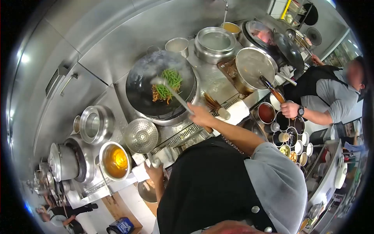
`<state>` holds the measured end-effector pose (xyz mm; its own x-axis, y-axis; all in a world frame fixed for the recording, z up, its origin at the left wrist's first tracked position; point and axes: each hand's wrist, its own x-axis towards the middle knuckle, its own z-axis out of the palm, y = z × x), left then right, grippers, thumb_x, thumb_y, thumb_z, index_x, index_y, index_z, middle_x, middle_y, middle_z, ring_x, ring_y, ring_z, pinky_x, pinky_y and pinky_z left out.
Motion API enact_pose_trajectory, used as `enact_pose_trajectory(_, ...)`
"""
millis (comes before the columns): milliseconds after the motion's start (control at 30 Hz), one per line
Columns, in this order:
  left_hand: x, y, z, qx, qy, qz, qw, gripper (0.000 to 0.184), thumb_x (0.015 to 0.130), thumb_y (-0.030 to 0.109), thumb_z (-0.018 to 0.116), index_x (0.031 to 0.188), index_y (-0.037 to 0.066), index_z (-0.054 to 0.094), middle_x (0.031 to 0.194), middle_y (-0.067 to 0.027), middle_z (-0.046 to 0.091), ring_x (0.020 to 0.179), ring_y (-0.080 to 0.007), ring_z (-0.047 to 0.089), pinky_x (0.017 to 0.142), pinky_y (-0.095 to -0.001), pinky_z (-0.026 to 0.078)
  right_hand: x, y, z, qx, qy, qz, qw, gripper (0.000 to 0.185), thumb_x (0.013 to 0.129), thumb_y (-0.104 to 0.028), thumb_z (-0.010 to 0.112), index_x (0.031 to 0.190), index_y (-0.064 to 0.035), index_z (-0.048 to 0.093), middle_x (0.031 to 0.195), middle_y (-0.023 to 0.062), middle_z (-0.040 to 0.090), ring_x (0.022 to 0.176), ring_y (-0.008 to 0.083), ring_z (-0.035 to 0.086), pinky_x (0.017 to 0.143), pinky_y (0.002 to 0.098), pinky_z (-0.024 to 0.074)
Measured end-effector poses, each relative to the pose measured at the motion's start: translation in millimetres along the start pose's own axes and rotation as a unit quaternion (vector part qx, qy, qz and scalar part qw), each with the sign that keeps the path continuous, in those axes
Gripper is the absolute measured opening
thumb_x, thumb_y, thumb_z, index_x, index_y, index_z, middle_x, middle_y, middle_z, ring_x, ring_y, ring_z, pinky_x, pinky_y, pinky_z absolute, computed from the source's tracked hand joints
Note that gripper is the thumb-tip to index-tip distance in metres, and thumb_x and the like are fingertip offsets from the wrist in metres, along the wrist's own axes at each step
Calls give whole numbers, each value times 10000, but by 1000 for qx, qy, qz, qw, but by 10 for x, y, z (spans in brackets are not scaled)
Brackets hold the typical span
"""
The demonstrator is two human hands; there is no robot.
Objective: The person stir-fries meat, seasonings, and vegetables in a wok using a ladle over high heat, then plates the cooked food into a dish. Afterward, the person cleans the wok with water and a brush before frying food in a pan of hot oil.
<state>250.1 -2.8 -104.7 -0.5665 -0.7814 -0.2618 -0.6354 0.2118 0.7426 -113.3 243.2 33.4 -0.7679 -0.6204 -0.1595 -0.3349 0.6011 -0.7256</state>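
Observation:
My right hand is closed around the long handle of a wok ladle. The ladle's head is blurred and reaches into a black wok. Green beans and browned bits lie in the wok, and steam rises from its far side. Lower down, my left hand is closed at the handle end of a perforated strainer. The strainer sits between the wok and a pot of amber oil. White cloth lies beside my left hand.
A co-worker stands at the right, holding a ladle over a large pot. Seasoning containers stand below that pot. Lidded pots are at the left. A bamboo brush lies near my right forearm.

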Motion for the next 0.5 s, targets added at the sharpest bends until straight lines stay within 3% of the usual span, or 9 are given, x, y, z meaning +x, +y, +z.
enact_pose_trajectory(67, 6, 667, 45, 180, 213, 250, 927, 564, 865, 222, 785, 1312, -68, 599, 1144, -224, 709, 1077, -329, 680, 964, -403, 514, -222, 210, 108, 26, 24, -84, 996, 737, 900, -227, 666, 1568, -77, 393, 1173, 322, 668, 1036, 455, 681, 933, 480, 528)
enact_pose_trajectory(133, 139, 1030, 109, -211, -21, 20, 977, 454, 968, 224, 698, 1322, -37, 584, 1099, -202, 714, 1009, -323, 702, 887, -400, 561, -443, 282, 89, 52, 38, -164, 984, 729, 892, -215, 655, 1565, -87, 403, 1167, 326, 666, 1025, 466, 677, 914, 501, 531)
enact_pose_trajectory(200, 197, 1492, 289, -516, -159, -114, 834, 441, 1065, 429, 558, 1261, 35, 579, 962, -127, 695, 828, -264, 701, 698, -440, 594, -627, 160, -163, 69, -2, -31, 997, 721, 891, -212, 663, 1558, -92, 417, 1025, 328, 689, 903, 484, 691, 828, 504, 554)
enact_pose_trajectory(233, 214, 1740, 378, -551, -176, -130, 805, 538, 1064, 561, 473, 1242, 65, 576, 931, -107, 686, 798, -255, 693, 695, -452, 595, -577, 440, -75, 67, 87, -111, 988, 721, 892, -194, 667, 1560, -97, 415, 936, 324, 695, 820, 499, 689, 785, 504, 564)
enact_pose_trajectory(267, 350, 1819, 493, -562, -276, -55, 778, 616, 1044, 668, 388, 1220, 113, 590, 935, -80, 685, 798, -255, 687, 697, -451, 595, -591, 587, -107, 63, 76, -114, 989, 721, 892, -194, 667, 1560, -97, 415, 936, 324, 695, 820, 499, 689, 785, 504, 564)
enact_pose_trajectory(300, 451, 1949, 608, -521, -244, -128, 808, 637, 1025, 720, 353, 1215, 159, 590, 941, -46, 683, 792, -246, 679, 699, -465, 594, -590, 703, -149, 2, 108, -53, 993, 724, 893, -184, 668, 1562, -87, 408, 978, 332, 692, 867, 500, 689, 821, 499, 561)
enact_pose_trajectory(367, 684, 2288, 823, -529, -184, -179, 809, 651, 986, 756, 420, 1228, 171, 571, 978, -39, 688, 857, -230, 667, 646, -439, 554, -697, 852, -253, -64, 139, 4, 988, 727, 894, -173, 670, 1563, -77, 402, 1020, 340, 688, 914, 502, 689, 857, 494, 558)
enact_pose_trajectory(433, 963, 2637, 975, -511, -121, -231, 819, 534, 949, 667, 584, 1141, 169, 600, 949, -35, 677, 807, -227, 651, 581, -396, 491, -1011, 883, -386, -56, 173, -159, 971, 742, 888, -163, 683, 1561, -46, 393, 1139, 351, 667, 1054, 492, 668, 944, 473, 535)
enact_pose_trajectory(500, 1273, 2519, 1202, -503, -111, -257, 818, 433, 950, 572, 661, 1103, 169, 614, 929, -36, 671, 775, -227, 646, 573, -391, 477, -1224, 565, -656, 10, 23, -87, 996, 757, 884, -177, 696, 1561, -40, 387, 1254, 331, 639, 1166, 473, 627, 1011, 452, 502)
